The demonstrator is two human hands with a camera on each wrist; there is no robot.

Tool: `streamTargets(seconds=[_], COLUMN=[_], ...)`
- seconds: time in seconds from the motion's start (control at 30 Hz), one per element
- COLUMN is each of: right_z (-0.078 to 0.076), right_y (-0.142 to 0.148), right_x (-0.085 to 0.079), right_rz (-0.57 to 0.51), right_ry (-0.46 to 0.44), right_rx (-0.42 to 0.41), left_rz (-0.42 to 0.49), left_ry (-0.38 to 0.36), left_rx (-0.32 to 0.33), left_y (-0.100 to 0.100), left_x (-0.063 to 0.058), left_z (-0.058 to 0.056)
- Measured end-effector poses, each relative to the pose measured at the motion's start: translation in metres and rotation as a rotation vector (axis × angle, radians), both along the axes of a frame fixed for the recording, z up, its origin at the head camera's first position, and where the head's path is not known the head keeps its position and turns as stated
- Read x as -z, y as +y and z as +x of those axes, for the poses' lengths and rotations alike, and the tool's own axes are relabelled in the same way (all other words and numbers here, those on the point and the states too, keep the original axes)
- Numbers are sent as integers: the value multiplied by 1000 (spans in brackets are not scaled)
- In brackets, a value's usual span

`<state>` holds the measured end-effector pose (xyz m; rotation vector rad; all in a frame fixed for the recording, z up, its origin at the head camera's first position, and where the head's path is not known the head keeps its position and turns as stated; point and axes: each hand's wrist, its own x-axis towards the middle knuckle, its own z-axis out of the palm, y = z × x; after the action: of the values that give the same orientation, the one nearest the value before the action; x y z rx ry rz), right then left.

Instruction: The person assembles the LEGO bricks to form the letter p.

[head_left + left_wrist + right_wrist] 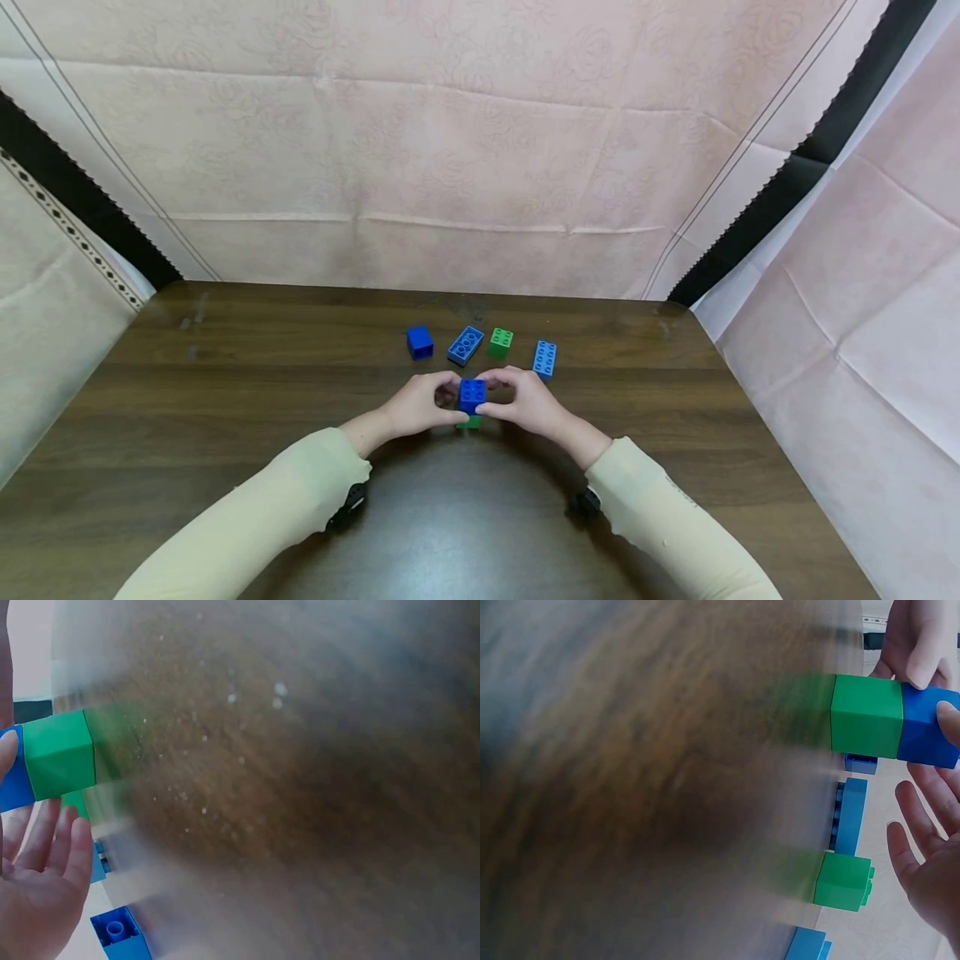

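A dark blue toy building brick (pixel 472 395) sits on top of a green brick (pixel 61 754), forming a stack on the wooden table. My left hand (pixel 420 405) holds the blue brick from the left, its thumb on the near side and its fingers curved toward the far side. From the right, my right hand (pixel 529 404) pinches the same brick, thumb in front. Most of the green brick (pixel 469 422) is hidden under the blue one in the head view. In the right wrist view the blue brick (pixel 924 727) lies flush against the green brick (pixel 868 716).
Behind the hands stand a dark blue brick (pixel 420 342), a longer blue brick (pixel 466 345), a green brick (pixel 500 342) and a lighter blue brick (pixel 544 358), close to my right fingers. A pale cloth (pixel 420 167) hangs along the table's (pixel 300 533) far edge.
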<state>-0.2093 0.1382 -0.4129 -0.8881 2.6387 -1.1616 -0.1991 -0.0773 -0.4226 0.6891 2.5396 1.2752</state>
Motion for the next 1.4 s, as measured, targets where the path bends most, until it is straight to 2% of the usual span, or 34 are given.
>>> streamTargets(seconds=[0.23, 0.43, 0.6, 0.77, 0.93, 1.1, 1.4], right_z=[1, 1, -2, -11, -22, -35, -59], right_y=[-1, 2, 11, 28, 46, 64, 80], right_x=[0, -2, -3, -3, -8, -11, -4], right_rz=[3, 2, -27, -107, -138, -109, -78], right_ry=[-9, -20, -81, -106, -102, -103, -198], right_rx=[5, -27, -31, 49, 129, 184, 234], left_rz=[46, 33, 14, -7, -10, -5, -13], left_ry=[12, 22, 18, 8, 2, 2, -12], left_rx=[-22, -16, -2, -9, -17, -12, -14], left_y=[1, 1, 1, 1, 1, 1, 1], left_x=[1, -1, -1, -2, -2, -3, -2], left_z=[0, -1, -2, -2, -2, -2, -3])
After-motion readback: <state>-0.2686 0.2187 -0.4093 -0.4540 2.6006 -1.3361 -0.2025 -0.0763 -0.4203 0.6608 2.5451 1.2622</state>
